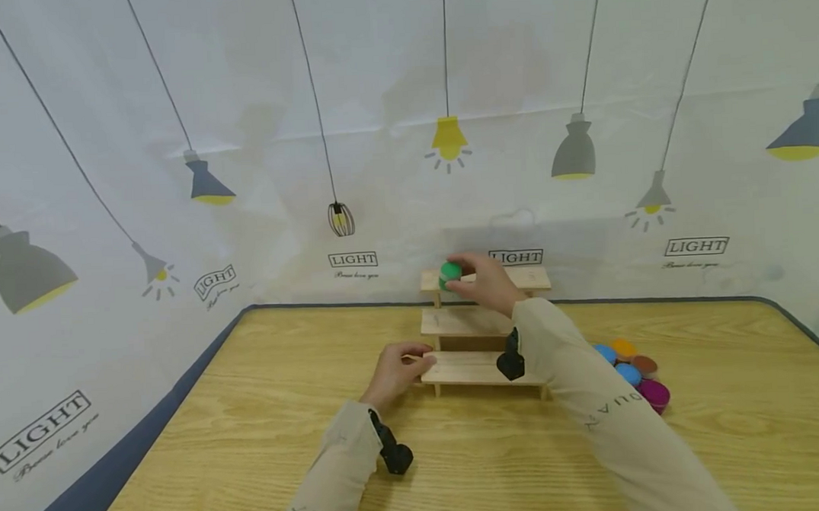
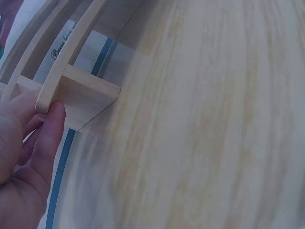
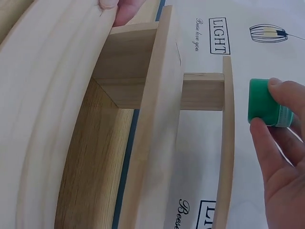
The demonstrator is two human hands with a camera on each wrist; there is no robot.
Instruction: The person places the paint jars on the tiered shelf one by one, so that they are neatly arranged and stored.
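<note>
Standing at frame centre near the worktop's (image 1: pixel 265 414) far edge, the stepped wooden rack (image 1: pixel 477 323) has bare wood in front and left; coloured lids (image 1: pixel 630 371) crowd its right, partly hidden by the sleeve. The right hand (image 1: pixel 482 283) reaches over the top step, fingers pinching a green cap (image 1: pixel 449 275). The left hand (image 1: pixel 397 372) grips the lowest step's left end.

I sat at a light wooden table (image 1: pixel 265 414) with a dark blue edge. Behind it hung a white backdrop (image 1: pixel 374 74) printed with hanging lamps and "LIGHT" labels, wrapping around its left side too.
</note>
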